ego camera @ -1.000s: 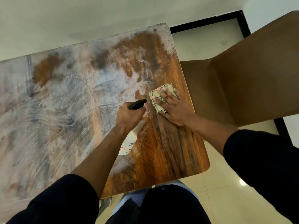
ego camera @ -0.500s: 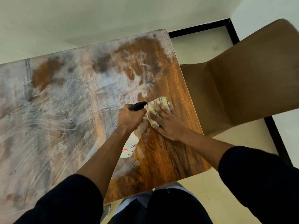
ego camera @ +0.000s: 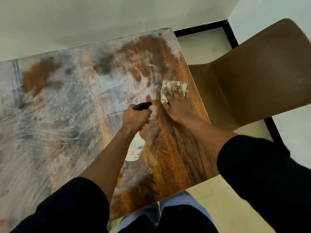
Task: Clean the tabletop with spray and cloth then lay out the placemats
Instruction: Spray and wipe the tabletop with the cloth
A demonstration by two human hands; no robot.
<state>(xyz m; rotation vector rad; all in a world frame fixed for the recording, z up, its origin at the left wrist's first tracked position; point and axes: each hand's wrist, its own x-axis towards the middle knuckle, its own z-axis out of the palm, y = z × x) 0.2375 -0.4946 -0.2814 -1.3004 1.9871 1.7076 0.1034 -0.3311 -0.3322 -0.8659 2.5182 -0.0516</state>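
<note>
There is one wooden table, one brown chair, one white spray bottle, one patterned cloth, and two hands: left hand, right hand.

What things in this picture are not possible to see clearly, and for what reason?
Head view only:
- Spray bottle: label print too small; the left hand and forearm hide most of it.
- Cloth: right hand covers its middle.
- Tabletop: left part cut off by the frame edge.
- Placemats: none in view.

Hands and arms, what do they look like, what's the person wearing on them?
Both forearms are bare, with black sleeves pushed up near the elbows. The left hand and right hand wear no gloves; no rings, watch or bracelets show.
</note>
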